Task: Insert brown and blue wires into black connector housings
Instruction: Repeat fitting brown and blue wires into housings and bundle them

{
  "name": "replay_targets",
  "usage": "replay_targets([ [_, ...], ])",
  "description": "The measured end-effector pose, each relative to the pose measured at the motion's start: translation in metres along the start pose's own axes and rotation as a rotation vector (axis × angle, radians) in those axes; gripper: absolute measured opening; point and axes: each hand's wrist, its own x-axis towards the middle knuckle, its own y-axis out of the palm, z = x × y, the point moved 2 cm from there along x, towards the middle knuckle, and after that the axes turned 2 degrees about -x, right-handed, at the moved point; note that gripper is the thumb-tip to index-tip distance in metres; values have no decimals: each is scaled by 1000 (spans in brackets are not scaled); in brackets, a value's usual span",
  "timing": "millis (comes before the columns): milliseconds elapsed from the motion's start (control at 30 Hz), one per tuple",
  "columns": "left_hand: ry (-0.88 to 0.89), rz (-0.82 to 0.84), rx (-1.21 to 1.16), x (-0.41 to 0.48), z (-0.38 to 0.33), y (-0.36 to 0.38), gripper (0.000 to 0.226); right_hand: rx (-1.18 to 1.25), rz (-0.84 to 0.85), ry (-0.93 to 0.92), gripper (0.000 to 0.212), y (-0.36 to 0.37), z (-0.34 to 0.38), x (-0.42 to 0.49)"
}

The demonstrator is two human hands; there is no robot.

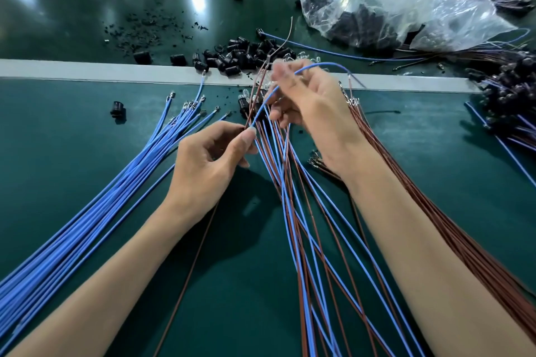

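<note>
- A grey rail crosses the green bench.
- Below the rail, the left hand pinches a blue wire.
- Nearer the rail, the right hand grips it too.

Bare bench lay open at left centre of the frame; blue wires crossed lower left, connector housings crowded upper centre, brown wires barred the right.
</note>
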Motion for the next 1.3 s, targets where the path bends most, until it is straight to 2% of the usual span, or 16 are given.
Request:
replay_targets([
  [67, -2, 3, 3, -1, -1, 0, 13, 51, -45, 20, 26, -2, 0, 1],
  [100, 0, 6, 7, -1, -1, 0, 14, -20, -39, 8, 30, -3, 0, 1],
  [233, 7, 39, 34, -1, -3, 2, 12, -517, 178, -6, 37, -1, -7, -1],
  [267, 4, 37, 37, -1, -4, 2, 13, -524, 202, 5, 32, 0, -6, -2],
  [333, -11, 15, 36, 0, -5, 1, 17, -345, 151, 30, 22, 2, -1, -3],
  [400, -14, -2, 44, 0, -5, 1, 20, -78, 24, 57, 22, 0, 4, -1],
  [467, -11, 2, 56, -1, -5, 1, 21, 38, -67, 38, 27, -3, 6, 1],
  [533, -20, 10, 66, 0, -5, 2, 18, -123, -17, -15, 30, -5, 6, 1],
  [633, -31, 24, 61, 0, -5, 2, 14, -461, 184, 8, 22, -3, 2, -2],
  [700, -40, 23, 57, 0, -4, 2, 18, -355, 135, 14, 19, -4, 4, -3],
  [800, -31, 23, 61, 0, -4, 1, 21, -6, -66, -25, 18, -7, 9, 0],
  [833, -29, 25, 63, 0, -4, 2, 20, 9, -84, -43, 20, -8, 9, 0],
  [1000, -37, 42, 48, -1, -6, 3, 16, -360, 177, 40, 20, -4, 3, -4],
  [1167, -47, 39, 52, -2, -5, 3, 17, -101, -52, -39, 20, -6, 7, -1],
  [1200, -46, 38, 58, -2, -4, 3, 16, -124, -32, -49, 21, -7, 7, -2],
  [1300, -34, 41, 50, -2, -6, 4, 13, -353, 184, 16, 17, -7, 5, -4],
])
